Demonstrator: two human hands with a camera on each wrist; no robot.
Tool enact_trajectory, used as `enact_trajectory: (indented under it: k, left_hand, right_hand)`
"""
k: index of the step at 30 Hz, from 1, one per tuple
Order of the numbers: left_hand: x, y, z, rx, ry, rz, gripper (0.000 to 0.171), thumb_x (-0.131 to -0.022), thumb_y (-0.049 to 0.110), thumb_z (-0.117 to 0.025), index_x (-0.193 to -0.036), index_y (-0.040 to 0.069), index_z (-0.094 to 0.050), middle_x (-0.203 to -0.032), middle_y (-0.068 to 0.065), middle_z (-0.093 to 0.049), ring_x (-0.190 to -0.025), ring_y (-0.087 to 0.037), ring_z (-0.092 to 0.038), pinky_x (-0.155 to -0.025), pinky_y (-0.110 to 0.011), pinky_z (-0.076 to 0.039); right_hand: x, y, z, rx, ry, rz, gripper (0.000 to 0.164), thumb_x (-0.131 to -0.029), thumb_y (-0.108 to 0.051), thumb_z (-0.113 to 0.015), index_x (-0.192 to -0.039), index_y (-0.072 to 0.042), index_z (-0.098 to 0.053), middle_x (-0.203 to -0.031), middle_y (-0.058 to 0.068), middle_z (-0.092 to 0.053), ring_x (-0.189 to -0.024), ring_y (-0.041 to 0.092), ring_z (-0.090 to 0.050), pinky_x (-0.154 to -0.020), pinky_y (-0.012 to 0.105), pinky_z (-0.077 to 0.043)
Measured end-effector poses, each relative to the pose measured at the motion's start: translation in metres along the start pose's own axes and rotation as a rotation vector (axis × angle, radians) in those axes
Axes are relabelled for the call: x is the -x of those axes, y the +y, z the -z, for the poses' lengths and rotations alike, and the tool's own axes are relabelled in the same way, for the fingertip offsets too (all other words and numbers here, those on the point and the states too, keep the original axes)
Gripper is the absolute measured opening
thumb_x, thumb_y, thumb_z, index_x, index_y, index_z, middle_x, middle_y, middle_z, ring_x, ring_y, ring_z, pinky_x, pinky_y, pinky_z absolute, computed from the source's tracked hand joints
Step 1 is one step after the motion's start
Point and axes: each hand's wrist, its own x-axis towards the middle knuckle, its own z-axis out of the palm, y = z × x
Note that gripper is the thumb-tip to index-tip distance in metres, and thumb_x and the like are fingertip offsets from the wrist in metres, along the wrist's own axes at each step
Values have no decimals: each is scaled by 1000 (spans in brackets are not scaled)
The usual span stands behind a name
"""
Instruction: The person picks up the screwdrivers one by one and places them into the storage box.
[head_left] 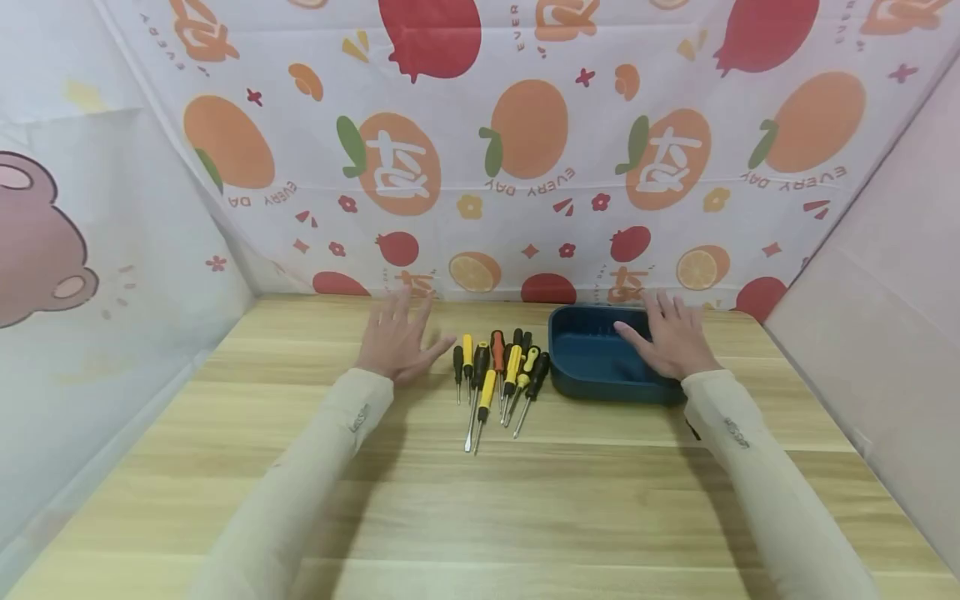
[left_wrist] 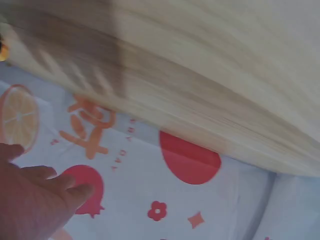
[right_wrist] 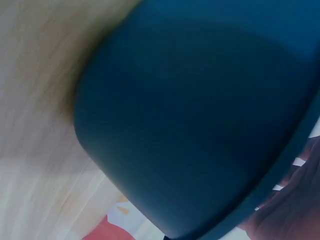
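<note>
My left hand (head_left: 396,337) is spread over the table's back area, left of a pile of screwdrivers (head_left: 487,387), with nothing in it. In the left wrist view its fingers (left_wrist: 42,200) show against the patterned cloth. The screwdrivers have yellow, black and red-orange handles, and several overlap. A dark blue bin (head_left: 622,389) stands to their right, its inside partly hidden. Above its right side is my right hand (head_left: 677,342), fingers spread; whether it touches the rim cannot be told. The right wrist view is mostly the bin's outer wall (right_wrist: 185,130), with that hand (right_wrist: 295,205) beyond the rim.
The wooden table (head_left: 480,517) reaches back to a fruit-printed cloth (head_left: 450,233). Pale cloth walls stand on the left (head_left: 150,208) and right (head_left: 877,333). The bin's left end stands close beside the rightmost black-handled screwdriver (head_left: 537,375).
</note>
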Motion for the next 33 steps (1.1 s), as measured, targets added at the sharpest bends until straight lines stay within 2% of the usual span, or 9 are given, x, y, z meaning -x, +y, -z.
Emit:
enact_trajectory:
  k: [4,6,9,15,18,21,23,27,33]
  left_hand:
    - [1,7,2,-14,155,-159,50,-91,45,-51,-125,8,-55,-132,-18,-51,-124,-37,-45,-104,-52,-31]
    - [0,15,4,-14,237,-241,36,-90,35,-56,-110,6,-63,-116,-15,-62,-111,-33,-55,-97,-48,-41]
    - [2,34,7,85,273,-280,25,-88,27,-59,-100,7,-69,-100,-10,-68,-94,-28,-63,-84,-42,-50]
    - [7,84,14,356,145,-196,18,-90,22,-59,-97,9,-69,-94,-5,-68,-78,-18,-62,-69,-34,-52]
    - [5,110,14,436,65,-195,26,-93,25,-56,-110,7,-65,-96,-6,-68,-78,-17,-62,-70,-32,-51]
    - [4,132,13,477,0,-226,40,-96,31,-53,-129,7,-56,-112,-9,-66,-88,-18,-64,-79,-34,-52]
    - [3,143,11,488,-28,-259,45,-97,32,-52,-136,9,-49,-127,-9,-59,-108,-19,-60,-91,-35,-48]
    - [2,159,5,455,-74,-319,52,-99,32,-48,-144,9,-38,-145,-13,-40,-126,-23,-47,-100,-36,-41]
    - [3,170,-1,373,-90,-360,55,-100,34,-45,-142,1,-38,-151,-14,-29,-134,-24,-38,-105,-36,-35]
  right_hand:
    - [5,7,5,-79,15,2,88,-91,-64,-40,-148,0,-18,-147,29,-23,-134,47,-21,-106,62,-17]
    - [8,14,6,-113,6,-20,86,-93,-59,-41,-147,3,-18,-146,31,-24,-132,48,-23,-104,62,-21]
    - [12,24,5,-165,-2,-51,82,-95,-53,-42,-146,7,-18,-144,34,-25,-131,50,-24,-103,63,-23]
    - [18,44,-6,-269,2,-121,72,-99,-39,-42,-142,14,-20,-141,38,-26,-129,53,-25,-103,62,-23]
    - [21,50,-9,-335,19,-153,66,-100,-30,-41,-140,17,-20,-140,40,-27,-129,54,-26,-103,61,-23]
    - [23,55,-11,-392,36,-177,61,-100,-24,-40,-141,17,-19,-141,40,-26,-130,54,-24,-105,60,-22]
    - [24,56,-12,-426,42,-188,59,-101,-23,-38,-142,15,-18,-142,39,-24,-131,53,-23,-105,60,-20]
    - [25,55,-15,-468,94,-156,56,-101,-17,-37,-143,14,-17,-145,36,-20,-135,50,-18,-109,57,-17]
    - [31,55,-19,-424,89,-72,62,-101,-25,-41,-143,13,-17,-151,31,-10,-139,45,-11,-111,54,-12]
